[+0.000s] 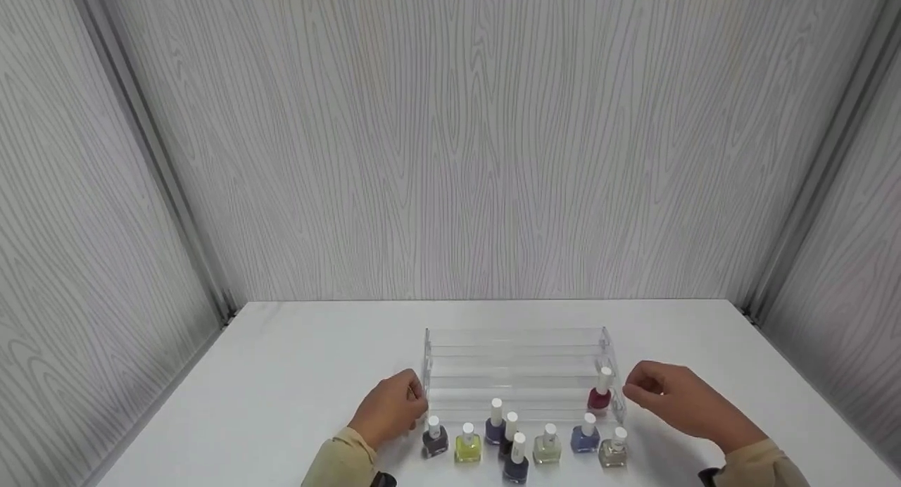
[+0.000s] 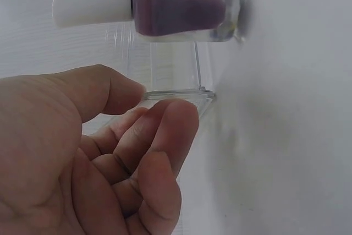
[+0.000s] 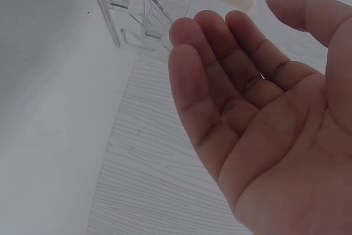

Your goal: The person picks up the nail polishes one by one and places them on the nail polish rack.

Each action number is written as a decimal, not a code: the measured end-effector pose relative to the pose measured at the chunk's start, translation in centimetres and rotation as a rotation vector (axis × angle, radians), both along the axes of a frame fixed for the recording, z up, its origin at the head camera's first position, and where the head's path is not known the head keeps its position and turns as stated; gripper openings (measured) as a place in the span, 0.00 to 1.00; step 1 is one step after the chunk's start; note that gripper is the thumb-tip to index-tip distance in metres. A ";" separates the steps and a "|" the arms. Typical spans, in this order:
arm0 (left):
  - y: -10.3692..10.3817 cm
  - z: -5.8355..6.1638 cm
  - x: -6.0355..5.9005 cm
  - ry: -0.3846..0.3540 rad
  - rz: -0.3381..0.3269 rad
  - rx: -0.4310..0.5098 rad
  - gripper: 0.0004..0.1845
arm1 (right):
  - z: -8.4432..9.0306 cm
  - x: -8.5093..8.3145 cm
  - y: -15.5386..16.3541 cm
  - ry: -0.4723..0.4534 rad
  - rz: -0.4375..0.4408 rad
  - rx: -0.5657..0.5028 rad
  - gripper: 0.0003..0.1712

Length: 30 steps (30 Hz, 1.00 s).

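A clear acrylic tiered rack (image 1: 514, 383) stands on the white table. My left hand (image 1: 394, 406) is at its left end, thumb and curled forefinger on either side of the side panel's edge (image 2: 179, 94). Close beside that hand stands a grey-purple nail polish bottle (image 1: 435, 443) with a white cap. My right hand (image 1: 679, 397) hovers just off the rack's right end, holding nothing; its fingers are loosely bent and the thumb stands apart in the right wrist view. A red nail polish bottle (image 1: 599, 400) sits on the rack at the right.
Several more white-capped nail polish bottles stand before the rack: yellow (image 1: 467, 449), dark blue (image 1: 516, 470), pale clear (image 1: 547, 450), blue (image 1: 585, 440) and beige (image 1: 613, 454). Grey wood-grain panels (image 1: 479, 156) wall the table (image 1: 295, 374) at the back and both sides.
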<state>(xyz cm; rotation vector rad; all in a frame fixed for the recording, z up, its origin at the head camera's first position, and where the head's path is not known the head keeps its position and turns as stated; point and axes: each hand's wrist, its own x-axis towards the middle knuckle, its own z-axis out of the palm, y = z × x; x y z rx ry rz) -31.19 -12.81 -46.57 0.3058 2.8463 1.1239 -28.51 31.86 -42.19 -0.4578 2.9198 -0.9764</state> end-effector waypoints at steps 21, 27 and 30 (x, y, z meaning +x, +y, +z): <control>0.4 0.0 0.2 -0.004 -0.008 0.011 0.05 | -0.3 0.7 0.5 -0.216 0.266 -0.010 0.10; 0.3 0.2 0.5 -0.002 -0.009 0.015 0.05 | -0.4 0.8 0.2 -0.270 0.334 -0.017 0.16; 0.5 0.1 0.4 -0.015 -0.007 0.022 0.05 | -0.7 0.8 0.2 -0.269 0.344 -0.023 0.17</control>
